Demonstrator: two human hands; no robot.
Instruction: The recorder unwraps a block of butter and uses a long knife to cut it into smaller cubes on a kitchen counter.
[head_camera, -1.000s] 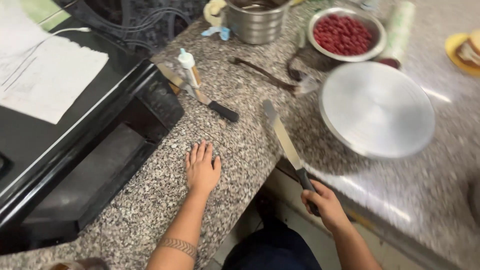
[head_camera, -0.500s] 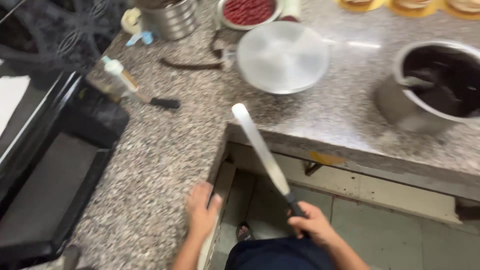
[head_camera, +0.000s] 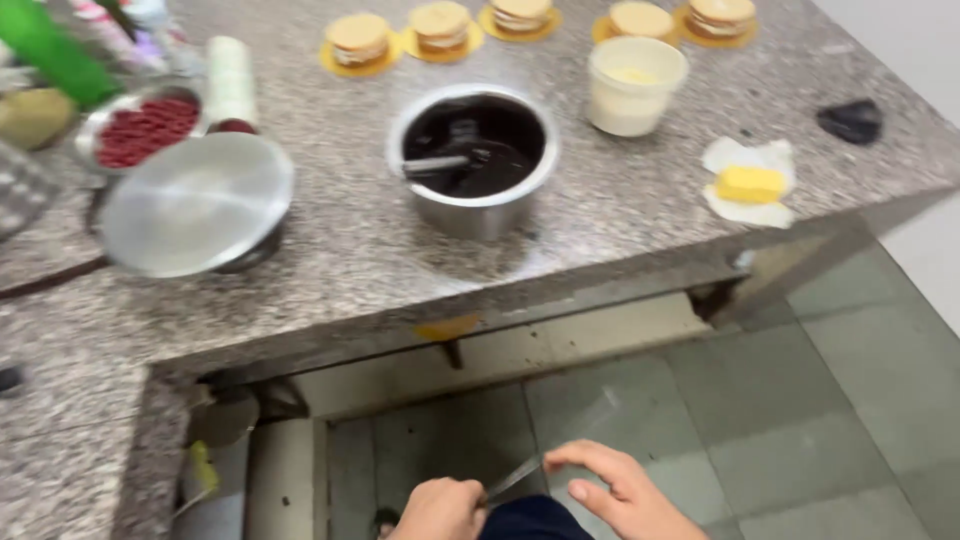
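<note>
Head view: spatula held low, off the worktop

Both hands are down below the worktop's front edge, over the floor tiles. The left hand is closed round the handle of the long spatula. Its blurry blade runs up and to the right, toward that front edge. The right hand is open, fingers spread loosely, touching or just beside the blade; can't tell which.
</note>
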